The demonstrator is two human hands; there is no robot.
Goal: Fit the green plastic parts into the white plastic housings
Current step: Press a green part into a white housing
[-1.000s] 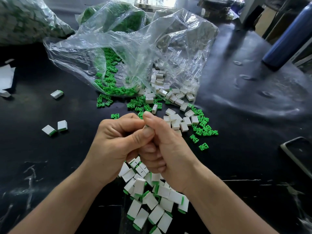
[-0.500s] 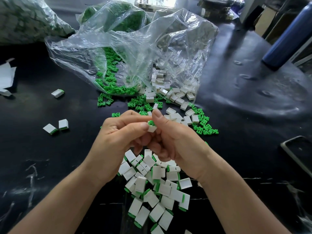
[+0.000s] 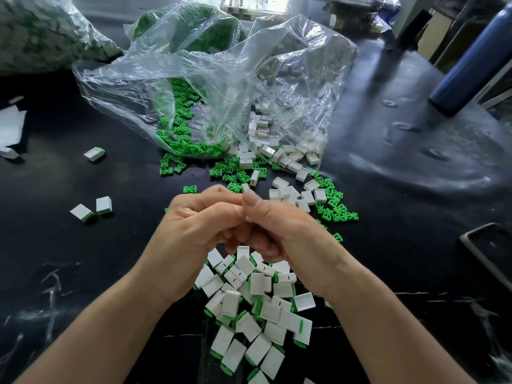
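Note:
My left hand (image 3: 194, 234) and my right hand (image 3: 285, 231) meet thumb to thumb above the black table. Between their fingertips they pinch a small white housing (image 3: 248, 217), almost wholly hidden by the fingers. Loose green parts (image 3: 335, 209) and empty white housings (image 3: 288, 159) lie scattered just beyond the hands. A heap of fitted white housings with green ends (image 3: 255, 309) lies under and in front of my wrists.
An open clear plastic bag (image 3: 221, 87) spills green parts and white housings at the back. Three fitted pieces (image 3: 94, 207) lie apart at the left. A blue bottle (image 3: 471, 56) stands far right, and a dark tray edge (image 3: 487, 250) is at the right.
The green part and housing visible between my thumbs half a second ago are now covered as both hands close together over the piece. More fitted pieces show below the hands.

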